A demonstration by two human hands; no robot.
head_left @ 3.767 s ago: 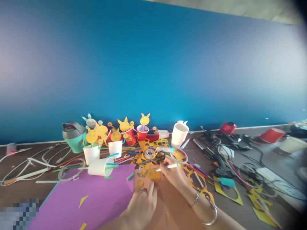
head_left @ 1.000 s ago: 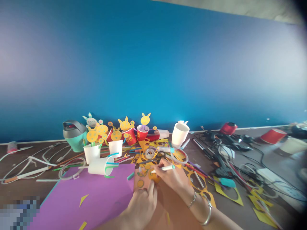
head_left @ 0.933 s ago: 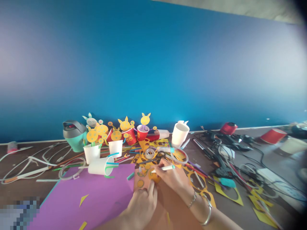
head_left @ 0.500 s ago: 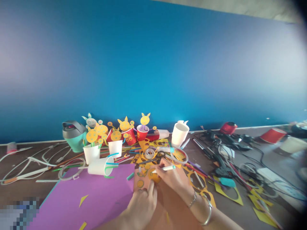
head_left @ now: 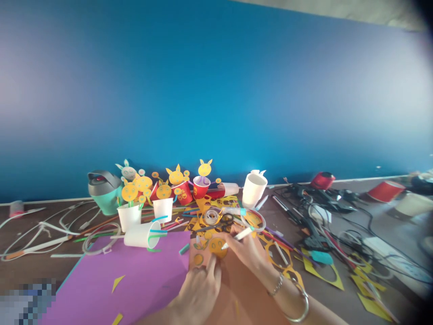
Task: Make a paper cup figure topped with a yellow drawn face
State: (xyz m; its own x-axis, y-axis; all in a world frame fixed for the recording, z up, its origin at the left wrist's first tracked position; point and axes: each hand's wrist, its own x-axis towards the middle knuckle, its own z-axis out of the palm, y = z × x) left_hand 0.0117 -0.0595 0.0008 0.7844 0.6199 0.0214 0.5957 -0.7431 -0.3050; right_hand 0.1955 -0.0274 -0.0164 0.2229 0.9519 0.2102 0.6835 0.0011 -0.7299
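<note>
My right hand (head_left: 245,250) grips a white marker with a green end (head_left: 244,233), its tip close to the right side of a yellow paper circle (head_left: 216,246). Marks like eyes show on that circle, which lies on an orange sheet (head_left: 241,289). My left hand (head_left: 202,284) rests on the sheet, holding nothing, its forefinger stretched to the circle's lower edge and the other fingers partly bent. Small yellow paper pieces, including a little disc (head_left: 198,259), lie left of the circle. Beyond it are a roll of clear tape (head_left: 212,217) and yellow paper offcuts (head_left: 203,205).
A purple sheet (head_left: 135,280) lies at left, with a tipped white paper cup (head_left: 140,235) at its far edge. Cups with yellow paper animal faces (head_left: 130,192) stand behind, beside a teal jug (head_left: 104,194). A white cup (head_left: 254,188), a glue gun (head_left: 314,234) and cables sit rightward.
My right hand and the marker have shifted slightly right and toward me across the paper circle, baring more of its face marks. My left hand stays almost in place.
</note>
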